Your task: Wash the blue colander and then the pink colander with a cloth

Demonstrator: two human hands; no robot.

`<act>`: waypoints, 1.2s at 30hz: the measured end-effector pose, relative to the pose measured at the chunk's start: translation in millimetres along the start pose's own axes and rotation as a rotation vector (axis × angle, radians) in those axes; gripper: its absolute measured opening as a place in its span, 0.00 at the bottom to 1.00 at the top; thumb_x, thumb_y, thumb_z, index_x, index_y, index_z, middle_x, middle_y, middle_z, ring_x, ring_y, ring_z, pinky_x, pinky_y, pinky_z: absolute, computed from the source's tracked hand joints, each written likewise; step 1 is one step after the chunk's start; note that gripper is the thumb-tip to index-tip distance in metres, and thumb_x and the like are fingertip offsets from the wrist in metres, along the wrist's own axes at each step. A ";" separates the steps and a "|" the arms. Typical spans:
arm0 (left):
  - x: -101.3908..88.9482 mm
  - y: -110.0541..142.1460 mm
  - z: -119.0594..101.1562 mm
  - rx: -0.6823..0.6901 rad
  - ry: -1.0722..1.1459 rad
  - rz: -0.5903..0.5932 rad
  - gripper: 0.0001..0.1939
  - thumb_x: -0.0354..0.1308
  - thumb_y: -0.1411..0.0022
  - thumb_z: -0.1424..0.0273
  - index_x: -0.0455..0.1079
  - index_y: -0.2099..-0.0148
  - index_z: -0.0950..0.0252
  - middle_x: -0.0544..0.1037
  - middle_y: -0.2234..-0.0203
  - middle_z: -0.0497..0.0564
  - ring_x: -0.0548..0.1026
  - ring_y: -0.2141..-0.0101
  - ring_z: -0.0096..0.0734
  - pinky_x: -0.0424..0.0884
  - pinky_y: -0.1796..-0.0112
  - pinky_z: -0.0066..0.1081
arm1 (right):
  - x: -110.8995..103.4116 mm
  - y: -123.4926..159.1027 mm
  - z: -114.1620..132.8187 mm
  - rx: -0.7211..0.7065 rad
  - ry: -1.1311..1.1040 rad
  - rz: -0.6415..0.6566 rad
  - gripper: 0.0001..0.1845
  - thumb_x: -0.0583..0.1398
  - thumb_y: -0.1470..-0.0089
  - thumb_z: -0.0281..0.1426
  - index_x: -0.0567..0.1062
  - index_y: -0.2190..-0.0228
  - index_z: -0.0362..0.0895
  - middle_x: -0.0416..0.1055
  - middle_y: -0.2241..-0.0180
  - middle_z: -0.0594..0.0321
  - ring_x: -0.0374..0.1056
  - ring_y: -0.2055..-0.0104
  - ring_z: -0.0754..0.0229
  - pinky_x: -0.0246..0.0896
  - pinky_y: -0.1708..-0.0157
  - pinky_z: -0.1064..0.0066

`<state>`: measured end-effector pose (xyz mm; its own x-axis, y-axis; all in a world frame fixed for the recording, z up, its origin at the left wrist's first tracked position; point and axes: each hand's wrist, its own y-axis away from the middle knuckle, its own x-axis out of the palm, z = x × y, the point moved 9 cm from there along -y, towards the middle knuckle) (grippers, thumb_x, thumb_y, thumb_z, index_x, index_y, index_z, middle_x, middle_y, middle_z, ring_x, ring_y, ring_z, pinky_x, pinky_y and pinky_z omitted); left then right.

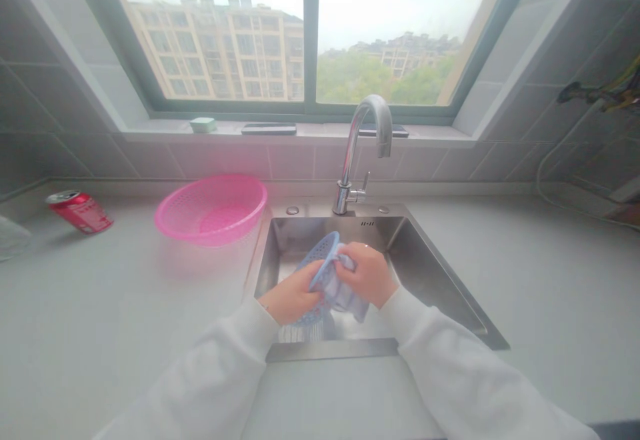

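Over the sink, my left hand (pixel 296 291) is closed on the rim of a blue perforated plastic basket (pixel 320 251), which is tilted on its side. My right hand (pixel 369 272) pinches a pale, whitish-lilac cloth (pixel 345 297) against the basket's rim, and the rest of the cloth hangs down beside it. Part of the basket is hidden behind my left hand and the cloth. Beneath both hands lies the stainless steel sink (pixel 435 280). Some clear, ribbed-looking item (pixel 303 332) shows below the basket, too blurred to name.
A chrome faucet (pixel 345 160) rises behind the sink. To the left, a pink perforated basket (pixel 215 210) and a tilted red can (pixel 81 212) rest on the white counter (pixel 200 313). A small green block (pixel 203 125) and flat dark items line the windowsill (pixel 320 132).
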<state>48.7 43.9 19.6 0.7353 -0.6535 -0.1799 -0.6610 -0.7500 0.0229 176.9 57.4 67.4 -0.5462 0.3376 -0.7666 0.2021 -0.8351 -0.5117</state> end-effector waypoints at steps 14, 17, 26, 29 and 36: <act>-5.5 -3.4 -1.7 0.101 -0.031 -0.037 0.35 0.53 0.48 0.83 0.65 0.37 0.62 0.77 0.50 0.55 0.75 0.49 0.45 0.69 0.45 0.45 | 0.3 8.1 38.9 -0.283 0.009 -0.012 0.04 0.61 0.49 0.32 0.76 0.71 0.47 0.76 0.71 0.63 0.69 0.68 0.58 0.59 0.66 0.68; 3.2 3.0 -0.7 -0.024 0.016 0.037 0.36 0.54 0.45 0.81 0.62 0.34 0.62 0.78 0.52 0.56 0.77 0.54 0.45 0.73 0.51 0.45 | -15.4 -8.7 -28.8 0.103 0.010 -0.080 0.07 0.58 0.46 0.33 0.77 0.69 0.46 0.78 0.68 0.61 0.72 0.65 0.56 0.61 0.65 0.67; -7.6 -1.2 -4.3 0.107 -0.044 -0.036 0.35 0.53 0.48 0.83 0.64 0.36 0.63 0.76 0.46 0.55 0.71 0.43 0.48 0.64 0.41 0.48 | -12.2 11.2 38.9 -0.323 -0.017 -0.107 0.05 0.60 0.47 0.33 0.75 0.73 0.47 0.76 0.73 0.63 0.70 0.69 0.59 0.60 0.67 0.68; -9.5 -1.5 -7.8 0.153 -0.093 -0.033 0.35 0.53 0.49 0.84 0.66 0.38 0.63 0.76 0.45 0.55 0.71 0.43 0.48 0.63 0.39 0.47 | -6.5 20.7 64.0 -0.488 -0.001 -0.069 0.06 0.61 0.47 0.34 0.75 0.74 0.47 0.75 0.74 0.63 0.67 0.71 0.60 0.57 0.70 0.69; 1.5 6.4 7.3 -0.034 0.258 0.080 0.35 0.61 0.42 0.76 0.61 0.33 0.59 0.75 0.43 0.59 0.77 0.48 0.51 0.76 0.54 0.43 | -17.2 -9.7 -90.9 0.416 -0.019 -0.078 0.14 0.57 0.47 0.41 0.78 0.69 0.45 0.77 0.69 0.59 0.70 0.66 0.55 0.56 0.67 0.67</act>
<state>44.5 38.9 12.3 0.6974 -0.7122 0.0799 -0.7165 -0.6949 0.0611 258.3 99.1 50.3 -0.5622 0.4022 -0.7226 -0.1835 -0.9126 -0.3652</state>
